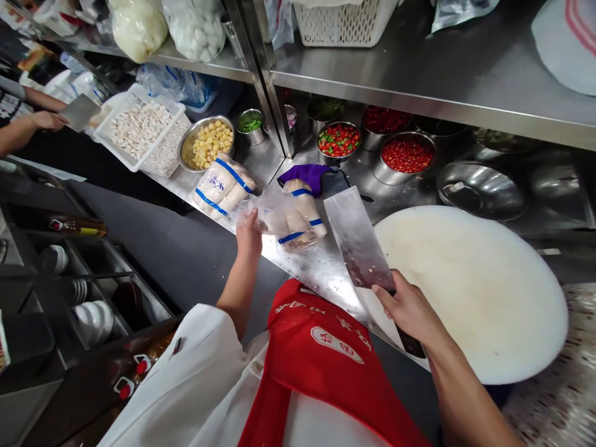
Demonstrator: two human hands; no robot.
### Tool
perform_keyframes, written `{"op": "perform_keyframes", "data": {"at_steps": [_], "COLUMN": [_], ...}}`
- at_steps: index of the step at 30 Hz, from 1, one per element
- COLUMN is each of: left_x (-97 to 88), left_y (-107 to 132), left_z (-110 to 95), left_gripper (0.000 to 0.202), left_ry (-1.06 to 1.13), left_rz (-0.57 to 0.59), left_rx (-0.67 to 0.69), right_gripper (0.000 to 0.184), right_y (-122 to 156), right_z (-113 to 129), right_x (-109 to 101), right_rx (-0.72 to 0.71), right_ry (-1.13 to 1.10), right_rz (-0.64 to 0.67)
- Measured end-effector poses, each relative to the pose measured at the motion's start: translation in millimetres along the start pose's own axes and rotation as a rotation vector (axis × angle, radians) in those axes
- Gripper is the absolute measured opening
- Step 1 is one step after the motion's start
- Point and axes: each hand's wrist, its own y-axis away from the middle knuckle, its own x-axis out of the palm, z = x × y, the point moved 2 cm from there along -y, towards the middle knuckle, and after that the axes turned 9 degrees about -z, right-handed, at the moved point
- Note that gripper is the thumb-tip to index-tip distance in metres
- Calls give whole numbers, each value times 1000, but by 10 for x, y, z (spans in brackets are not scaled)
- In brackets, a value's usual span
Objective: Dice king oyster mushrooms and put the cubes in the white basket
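My left hand (248, 234) grips the edge of a clear plastic bag of pale meat with blue bands (293, 217) lying on the steel counter (321, 270). A second, similar bag (223, 184) lies just beyond it to the left. My right hand (410, 307) is closed round the dark handle of a broad cleaver (358, 242), whose blade points away from me, over the counter beside the left edge of a round white chopping board (470, 285). I wear a white jacket and a red apron (321, 366).
Steel bowls hold chopped red and green chillies (339, 139), red chillies (406, 155), yellow pieces (212, 143) and greens (250, 122). An empty steel bowl (479, 189) sits by the board. A purple cloth (310, 174) lies behind the bag. White baskets (142, 127); another person's hand holds a cleaver (79, 113) at far left.
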Motion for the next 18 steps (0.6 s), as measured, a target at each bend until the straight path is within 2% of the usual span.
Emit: {"op": "perform_keyframes", "data": {"at_steps": [2, 3, 5, 6, 8, 10, 11, 12, 13, 14, 15, 16, 18], "left_x": [-99, -90, 82, 250, 664, 1032, 1144, 1191, 1179, 1123, 1044, 960, 834], "left_y": [-98, -142, -208, -228, -255, -267, -265, -261, -258, -260, -271, -286, -313], "left_z": [-232, -385, -707, -845, -1002, -962, -877, -766, -643, -522, -411, -319, -195], "left_gripper": [36, 35, 32, 31, 34, 38, 39, 40, 41, 41, 41, 40, 41], "left_ry": [-102, -121, -137, -180, -403, -720, -887, -1051, -1205, -1348, -1479, -1587, -1723], "left_rz": [-63, -85, -73, 11, 266, 634, 835, 1014, 1145, 1207, 1188, 1093, 804], "left_rx": [201, 312, 535, 634, 747, 728, 685, 633, 587, 555, 544, 552, 595], "right_gripper": [20, 19, 17, 15, 13, 12, 12, 12, 11, 11, 10, 10, 9], "right_y": [-88, -153, -312, -398, -562, -690, -734, -765, -784, -795, -802, -807, -826], "right_z": [96, 159, 299, 373, 523, 657, 712, 756, 788, 810, 824, 833, 847], "right_x": [12, 14, 1, -14, -51, -89, -106, -121, -132, -139, -140, -138, -128], "right_rx": [-26, -44, -76, -92, -125, -163, -185, -208, -229, -248, -262, -269, -268], "right_ry": [-51, -71, -79, -65, -16, 49, 82, 115, 144, 165, 179, 188, 206], "right_rz": [-4, -5, -16, -28, -50, -65, -74, -82, -84, -78, -64, -41, 12]}}
